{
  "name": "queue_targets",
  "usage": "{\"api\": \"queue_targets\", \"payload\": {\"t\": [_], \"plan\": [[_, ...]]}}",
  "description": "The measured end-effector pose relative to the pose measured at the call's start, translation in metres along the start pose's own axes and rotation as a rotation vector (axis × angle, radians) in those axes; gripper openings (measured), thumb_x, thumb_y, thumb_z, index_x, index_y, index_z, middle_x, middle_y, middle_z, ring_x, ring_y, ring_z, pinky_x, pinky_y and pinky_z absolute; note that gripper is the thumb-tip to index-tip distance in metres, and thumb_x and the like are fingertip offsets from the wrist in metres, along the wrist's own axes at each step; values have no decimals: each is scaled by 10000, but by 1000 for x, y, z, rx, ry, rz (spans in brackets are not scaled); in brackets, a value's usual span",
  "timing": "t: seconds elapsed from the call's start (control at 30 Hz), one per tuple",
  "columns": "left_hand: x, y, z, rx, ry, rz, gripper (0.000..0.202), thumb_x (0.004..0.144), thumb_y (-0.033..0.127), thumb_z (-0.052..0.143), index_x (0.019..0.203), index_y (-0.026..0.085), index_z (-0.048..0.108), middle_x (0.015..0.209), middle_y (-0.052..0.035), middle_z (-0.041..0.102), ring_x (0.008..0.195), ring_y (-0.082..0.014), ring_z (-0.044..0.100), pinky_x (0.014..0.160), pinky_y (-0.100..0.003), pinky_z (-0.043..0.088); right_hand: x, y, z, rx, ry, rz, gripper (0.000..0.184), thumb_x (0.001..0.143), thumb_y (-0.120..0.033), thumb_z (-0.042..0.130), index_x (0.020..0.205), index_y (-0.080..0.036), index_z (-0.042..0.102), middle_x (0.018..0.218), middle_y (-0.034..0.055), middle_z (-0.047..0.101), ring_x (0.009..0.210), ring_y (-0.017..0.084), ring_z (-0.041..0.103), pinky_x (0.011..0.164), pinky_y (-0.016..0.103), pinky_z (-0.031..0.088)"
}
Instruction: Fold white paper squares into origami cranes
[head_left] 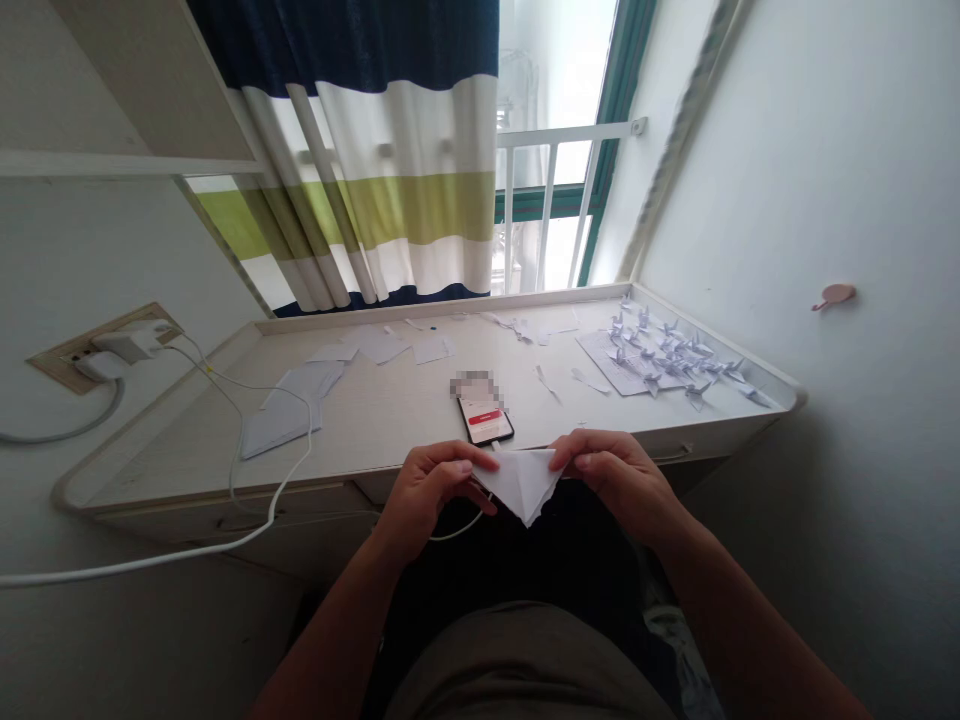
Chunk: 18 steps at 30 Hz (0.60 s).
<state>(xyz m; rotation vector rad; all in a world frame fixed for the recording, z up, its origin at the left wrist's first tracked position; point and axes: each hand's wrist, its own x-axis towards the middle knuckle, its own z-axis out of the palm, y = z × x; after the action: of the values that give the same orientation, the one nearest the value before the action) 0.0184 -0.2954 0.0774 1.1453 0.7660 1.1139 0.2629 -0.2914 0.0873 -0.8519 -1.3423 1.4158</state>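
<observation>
The left hand (435, 490) and right hand (611, 480) pinch one folded white paper (521, 485) between them, near one smartphone (485, 420).

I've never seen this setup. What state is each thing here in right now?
left hand, pinching the paper's left edge
right hand, pinching the paper's right edge
folded white paper, held up, folded to a downward point
phone, lying flat, screen lit, cable attached
origami cranes, finished, grouped on the desk
curtain, drawn across part of the window
</observation>
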Motion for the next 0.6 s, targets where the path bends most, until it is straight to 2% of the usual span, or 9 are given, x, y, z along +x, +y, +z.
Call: {"api": "queue_targets", "payload": {"t": [0.1,0.17,0.27,0.33,0.43,0.5,0.6], "plan": [[-1,1,4,202,43,35,197,870,334,758,859,142,800,731,-42,762,613,-145,725,623,-224,563,4,-6,2,22,32,26,282,847,-379,770,743,-206,574,765,17,738,697,148,634,684,277,510],[-2,3,6,307,28,50,196,861,340,788,908,150,801,708,-39,759,634,-145,728,620,-210,551,8,-12,4,-13,35,48,321,839,-402,806,815,-218,543,749,4,739,650,138,627,626,257,485],[-4,7,8,378,-15,78,247,871,324,788,1064,171,774,804,-41,779,670,-142,735,637,-210,561,12,-20,3,-124,-85,93,330,824,-400,832,1024,-210,651,798,21,765,619,131,625,553,231,439],[-4,11,8,365,-25,82,323,869,304,793,1161,185,725,893,-42,786,697,-136,739,667,-215,575,14,-23,3,-195,-144,83,304,828,-390,829,1026,-184,727,816,41,774,637,128,631,555,230,443],[-3,14,9,266,3,61,461,823,284,837,1236,194,650,889,-24,777,705,-135,733,693,-226,592,15,-23,4,-216,-117,13,239,806,-368,848,943,-180,791,840,39,776,706,141,662,627,248,497],[-1,13,11,198,32,34,509,791,299,865,1237,193,645,868,-14,771,693,-136,726,692,-236,601,15,-23,5,-222,-86,-15,223,789,-355,862,925,-188,803,824,27,769,723,147,669,652,257,511],[3,9,14,177,64,-23,361,816,391,837,1070,155,734,784,-19,757,640,-131,712,635,-216,577,14,-23,7,-264,-69,-16,224,792,-363,856,919,-184,812,795,24,763,703,149,661,639,264,507]]}}
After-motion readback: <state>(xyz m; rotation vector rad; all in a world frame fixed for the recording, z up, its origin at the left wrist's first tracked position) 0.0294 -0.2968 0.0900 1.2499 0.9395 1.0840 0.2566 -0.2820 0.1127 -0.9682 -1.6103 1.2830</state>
